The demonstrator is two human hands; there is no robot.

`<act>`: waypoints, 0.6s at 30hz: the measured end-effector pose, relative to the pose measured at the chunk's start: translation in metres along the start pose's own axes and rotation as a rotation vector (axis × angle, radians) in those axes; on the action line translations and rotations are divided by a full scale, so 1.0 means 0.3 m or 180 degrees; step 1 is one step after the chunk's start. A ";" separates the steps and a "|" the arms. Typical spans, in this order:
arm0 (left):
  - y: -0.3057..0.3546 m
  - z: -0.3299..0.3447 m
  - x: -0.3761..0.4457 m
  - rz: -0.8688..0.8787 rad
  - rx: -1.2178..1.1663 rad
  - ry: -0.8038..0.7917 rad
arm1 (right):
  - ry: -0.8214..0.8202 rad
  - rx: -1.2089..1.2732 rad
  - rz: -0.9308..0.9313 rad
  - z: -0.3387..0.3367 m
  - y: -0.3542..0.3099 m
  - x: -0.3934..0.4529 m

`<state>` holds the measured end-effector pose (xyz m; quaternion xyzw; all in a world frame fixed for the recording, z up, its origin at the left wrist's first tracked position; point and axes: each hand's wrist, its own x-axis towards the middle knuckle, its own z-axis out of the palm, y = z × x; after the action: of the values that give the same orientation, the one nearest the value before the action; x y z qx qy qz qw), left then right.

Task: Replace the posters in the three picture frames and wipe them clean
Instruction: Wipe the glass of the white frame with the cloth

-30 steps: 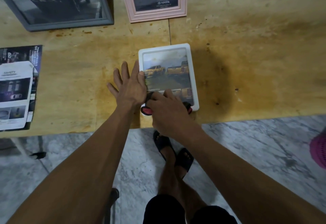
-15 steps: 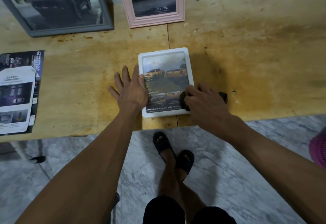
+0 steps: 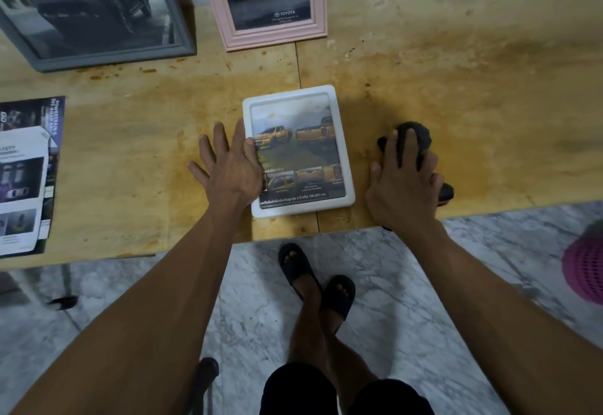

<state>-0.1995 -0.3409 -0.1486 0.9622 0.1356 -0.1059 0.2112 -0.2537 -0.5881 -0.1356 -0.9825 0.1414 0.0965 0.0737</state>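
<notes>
A small white picture frame (image 3: pixel 344 153) lies flat near the table's front edge, with a poster of yellow pickup trucks in it. My left hand (image 3: pixel 228 166) lies flat with spread fingers on the frame's left border. My right hand (image 3: pixel 403 186) rests on the table just right of the frame, closed on a dark cloth with a red edge (image 3: pixel 416 135). A grey frame (image 3: pixel 107 55) and a pink frame (image 3: pixel 277 34), both with dark car posters, lean at the back.
A stack of car brochures (image 3: pixel 26 173) lies at the table's left. The wooden table (image 3: pixel 489 88) is stained and ends just below my hands. A pink basket (image 3: pixel 584 267) stands on the marble floor at the right. My sandalled feet are below the edge.
My right hand has swept the cloth from the frame's bottom edge off to the right, onto the bare table. My left hand has stayed on the frame's left border.
</notes>
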 end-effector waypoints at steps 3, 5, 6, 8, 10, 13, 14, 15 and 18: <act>0.000 0.000 -0.001 -0.0015 0.0005 -0.0001 | -0.0086 0.0165 0.0183 0.004 -0.012 0.005; 0.000 -0.002 -0.001 -0.0009 -0.0019 0.0001 | -0.0123 0.0231 0.0236 0.004 -0.018 0.010; 0.000 -0.003 -0.001 -0.0004 -0.0027 0.0003 | -0.0160 0.0293 0.0266 0.002 -0.019 0.015; -0.003 -0.005 0.000 -0.0002 -0.0032 -0.0008 | -0.0248 0.0403 0.0300 -0.008 -0.020 0.025; -0.004 -0.006 0.000 -0.0004 -0.0037 -0.0034 | -0.0301 0.0397 0.0286 -0.025 -0.021 0.031; -0.003 -0.009 0.006 0.0007 -0.0047 -0.0071 | -0.0041 0.0224 0.0176 -0.061 -0.046 0.026; -0.002 -0.012 0.009 -0.0011 -0.0056 -0.0075 | 0.0107 0.0218 0.0072 -0.073 -0.064 0.022; 0.001 -0.015 0.011 -0.0030 -0.0066 -0.0056 | 0.0214 0.0270 -0.0048 -0.082 -0.088 0.020; 0.012 -0.028 0.008 -0.0081 -0.0219 0.0286 | 0.0041 0.0821 -0.0134 -0.082 -0.160 0.031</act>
<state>-0.1949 -0.3398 -0.1404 0.9563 0.1608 -0.0606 0.2365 -0.2267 -0.5493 -0.1081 -0.9682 0.1325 0.0697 0.2005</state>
